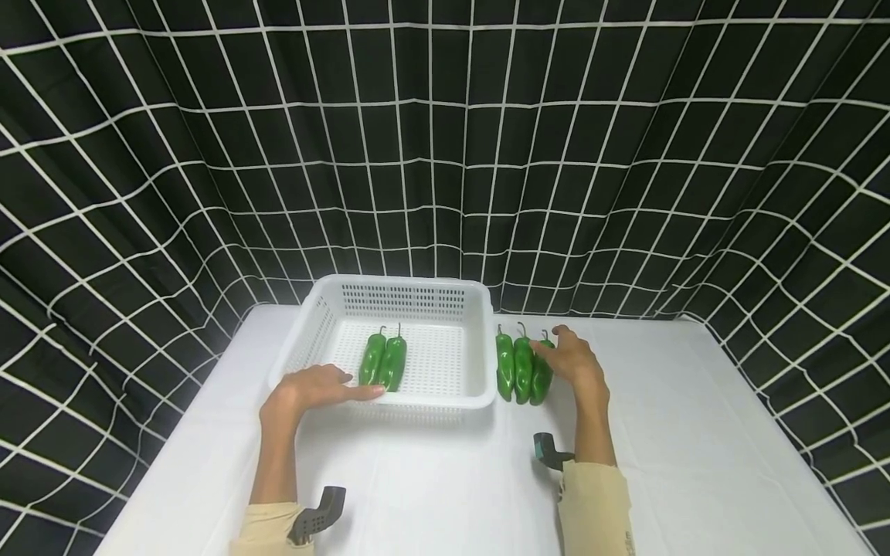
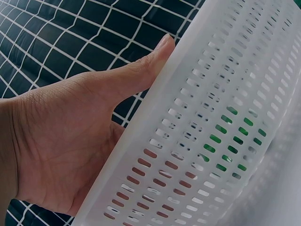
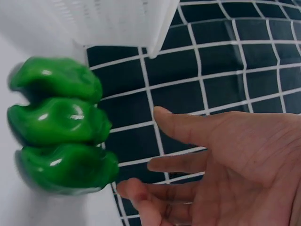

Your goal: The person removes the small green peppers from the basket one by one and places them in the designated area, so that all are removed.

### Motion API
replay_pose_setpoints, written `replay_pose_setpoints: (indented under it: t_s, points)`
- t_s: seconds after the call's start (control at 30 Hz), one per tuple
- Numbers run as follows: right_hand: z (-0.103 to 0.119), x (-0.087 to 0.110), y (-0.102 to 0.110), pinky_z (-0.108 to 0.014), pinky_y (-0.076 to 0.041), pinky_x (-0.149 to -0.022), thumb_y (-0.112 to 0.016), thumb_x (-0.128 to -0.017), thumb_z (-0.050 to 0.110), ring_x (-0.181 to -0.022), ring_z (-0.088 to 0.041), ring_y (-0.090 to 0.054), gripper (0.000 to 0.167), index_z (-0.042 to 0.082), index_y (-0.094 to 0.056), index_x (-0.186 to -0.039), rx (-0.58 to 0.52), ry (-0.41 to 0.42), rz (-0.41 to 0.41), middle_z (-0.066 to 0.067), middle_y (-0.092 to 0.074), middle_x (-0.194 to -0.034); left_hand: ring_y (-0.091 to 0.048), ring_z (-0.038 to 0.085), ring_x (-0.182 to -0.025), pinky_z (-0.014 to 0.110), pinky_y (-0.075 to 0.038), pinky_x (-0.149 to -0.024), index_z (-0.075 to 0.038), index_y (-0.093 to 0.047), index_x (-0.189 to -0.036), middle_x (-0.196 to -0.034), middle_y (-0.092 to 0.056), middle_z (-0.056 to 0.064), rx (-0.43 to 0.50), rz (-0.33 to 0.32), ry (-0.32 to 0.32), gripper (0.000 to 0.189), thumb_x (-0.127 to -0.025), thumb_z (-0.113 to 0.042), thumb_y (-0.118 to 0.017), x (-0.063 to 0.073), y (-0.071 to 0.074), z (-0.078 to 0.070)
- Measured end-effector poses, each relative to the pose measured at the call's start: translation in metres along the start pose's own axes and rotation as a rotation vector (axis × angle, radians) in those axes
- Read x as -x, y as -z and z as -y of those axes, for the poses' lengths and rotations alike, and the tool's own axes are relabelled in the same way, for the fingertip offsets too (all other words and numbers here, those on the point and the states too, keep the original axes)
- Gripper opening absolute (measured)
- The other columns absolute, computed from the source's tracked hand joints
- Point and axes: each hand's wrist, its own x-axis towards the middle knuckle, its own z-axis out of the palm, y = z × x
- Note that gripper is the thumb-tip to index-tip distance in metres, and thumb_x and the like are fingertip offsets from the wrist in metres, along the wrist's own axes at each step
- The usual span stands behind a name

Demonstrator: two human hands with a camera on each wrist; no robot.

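A white plastic basket (image 1: pixel 431 402) with slotted walls holds two green peppers (image 1: pixel 394 361) lying side by side, stems pointing away. My left hand (image 1: pixel 313 388) rests at its near left corner, thumb stretched along the front rim. Through the slots in the left wrist view, part of that hand (image 2: pixel 61 141) shows behind the wall. Right of the basket, three green peppers (image 1: pixel 524 372) lie in a row on the white table. Over the rightmost pepper (image 1: pixel 541 380) hovers my right hand (image 1: pixel 575 363), thumb and fingers spread apart. Nothing is between its fingers in the right wrist view.
The white cloth-covered table (image 1: pixel 695 448) extends to both sides and toward me. A black curtain with a white grid (image 1: pixel 445 139) stands behind and around it. Dark wrist-camera mounts (image 1: pixel 321 513) stick out from both sleeves.
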Motion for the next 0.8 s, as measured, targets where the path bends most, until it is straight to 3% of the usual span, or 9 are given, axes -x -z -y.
replay_pose_setpoints:
  t_s: [0.2,0.53,0.8]
  points:
    - [0.017,0.006,0.003,-0.075,-0.034,-0.118,-0.055,-0.106,0.047,-0.149,-0.059,-0.035,0.079,0.001,-0.026,-0.163,-0.023,0.027,-0.04,-0.035,-0.036,-0.162,-0.059,0.05,-0.133,0.066,-0.049,-0.108,-0.001,-0.059,-0.145,-0.149,-0.06,0.024,-0.002,0.0,-0.001,0.109,-0.08,-0.088,-0.058,0.0,0.0,-0.001]
    - [0.043,0.017,-0.005,-0.072,-0.042,-0.113,-0.06,-0.105,0.045,-0.143,-0.056,-0.047,0.079,0.002,-0.028,-0.163,-0.033,0.124,-0.134,-0.033,-0.046,-0.157,-0.062,0.048,-0.131,0.066,-0.05,-0.106,-0.001,-0.059,-0.145,-0.147,-0.062,0.023,-0.012,0.004,-0.008,0.107,-0.081,-0.087,-0.058,0.0,0.0,-0.001]
    - [0.071,0.022,-0.03,-0.068,-0.057,-0.094,-0.075,-0.097,0.034,-0.125,-0.055,-0.063,0.076,-0.002,-0.041,-0.155,0.016,0.22,-0.279,-0.036,-0.059,-0.141,-0.06,0.048,-0.133,0.068,-0.047,-0.109,-0.001,-0.059,-0.145,-0.148,-0.062,0.023,-0.005,-0.002,0.003,0.108,-0.081,-0.088,-0.058,0.0,0.001,-0.001]
